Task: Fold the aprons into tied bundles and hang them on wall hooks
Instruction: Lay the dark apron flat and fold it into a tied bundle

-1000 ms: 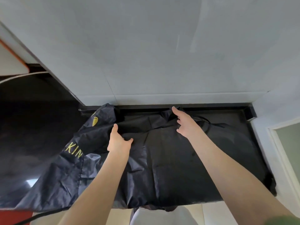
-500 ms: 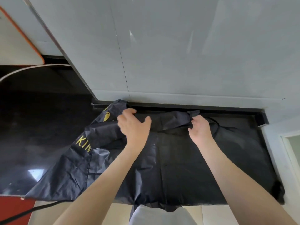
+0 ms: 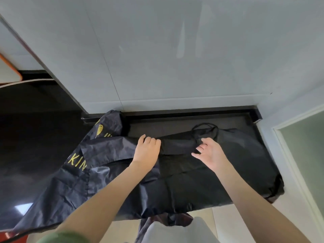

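A dark navy apron point(image 3: 184, 176) with yellow lettering lies spread over a black countertop point(image 3: 242, 121), its near edge hanging over the front. The far edge is folded toward me into a band. My left hand point(image 3: 146, 151) lies on that fold near the middle, fingers curled over its edge. My right hand point(image 3: 209, 151) hovers just to the right, fingers spread and loose, holding nothing. A thin black strap loop point(image 3: 204, 128) lies on the cloth just beyond my right hand.
A grey tiled wall point(image 3: 166, 58) rises behind the counter. The black counter point(image 3: 35, 137) continues to the left. A white frame point(image 3: 298, 155) borders the right side. Pale floor shows below the counter edge.
The far edge of the apron has been folded toward me. My right hand let go of the cloth and opened; my left hand moved right onto the fold.
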Demonstrator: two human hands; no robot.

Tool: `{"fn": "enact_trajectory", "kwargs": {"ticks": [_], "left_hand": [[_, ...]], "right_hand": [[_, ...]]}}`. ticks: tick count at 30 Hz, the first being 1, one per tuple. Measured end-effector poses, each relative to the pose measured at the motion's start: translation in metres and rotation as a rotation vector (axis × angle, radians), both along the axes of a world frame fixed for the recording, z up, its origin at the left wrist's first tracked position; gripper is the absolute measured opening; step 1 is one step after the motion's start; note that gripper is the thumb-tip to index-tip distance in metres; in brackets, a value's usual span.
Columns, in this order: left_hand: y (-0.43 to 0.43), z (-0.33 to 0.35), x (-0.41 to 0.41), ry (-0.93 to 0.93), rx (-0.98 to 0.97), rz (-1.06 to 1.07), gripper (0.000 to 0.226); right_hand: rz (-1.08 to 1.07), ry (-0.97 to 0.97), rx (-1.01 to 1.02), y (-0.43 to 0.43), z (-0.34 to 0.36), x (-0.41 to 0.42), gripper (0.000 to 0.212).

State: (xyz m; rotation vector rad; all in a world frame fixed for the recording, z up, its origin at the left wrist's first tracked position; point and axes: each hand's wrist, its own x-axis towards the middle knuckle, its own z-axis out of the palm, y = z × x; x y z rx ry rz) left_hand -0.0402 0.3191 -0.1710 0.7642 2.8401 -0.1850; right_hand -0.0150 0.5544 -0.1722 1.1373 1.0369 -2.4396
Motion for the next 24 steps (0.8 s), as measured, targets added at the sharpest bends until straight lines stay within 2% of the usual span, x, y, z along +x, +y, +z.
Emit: {"fn": "enact_trajectory", "kwargs": {"ticks": [2,3,5,7,8,9,12,14,17,20,24], "left_hand": [[0.001,0.006,0.001,-0.151,-0.055,-0.068,0.041],[0.003,0.009,0.005,-0.25,-0.083,-0.097,0.047],[0.004,0.015,0.014,-0.553,-0.137,-0.101,0.059],[0.003,0.018,0.018,-0.823,-0.129,0.003,0.062],[0.003,0.018,0.018,-0.873,-0.07,0.064,0.062],[0.001,0.017,0.017,-0.846,0.019,0.105,0.059],[-0.006,0.009,0.011,-0.526,0.194,0.159,0.041],[-0.013,-0.001,0.011,-0.391,0.121,0.18,0.041],[-0.022,-0.008,0.015,-0.544,-0.031,0.218,0.052],[-0.026,-0.017,0.019,-0.694,-0.03,0.237,0.054],[-0.031,-0.027,0.018,-0.715,0.039,0.204,0.053]], "right_hand": [[0.03,-0.088,0.084,0.006,0.0,0.002,0.058],[0.005,-0.117,0.157,0.008,0.003,0.001,0.073],[0.014,-0.146,0.326,0.009,0.002,0.002,0.092],[0.198,-0.15,0.608,0.009,-0.002,-0.002,0.103],[0.307,-0.148,0.764,0.008,-0.003,-0.003,0.106],[0.397,-0.137,0.897,0.007,-0.007,-0.004,0.107],[0.738,-0.092,1.172,0.0,-0.017,-0.002,0.097],[0.994,-0.096,1.397,-0.004,-0.024,0.003,0.083],[1.175,-0.064,1.619,-0.004,-0.032,0.012,0.056],[1.085,-0.088,1.714,0.01,-0.039,0.017,0.033],[1.156,-0.299,1.696,0.025,-0.029,0.01,0.037]]}}
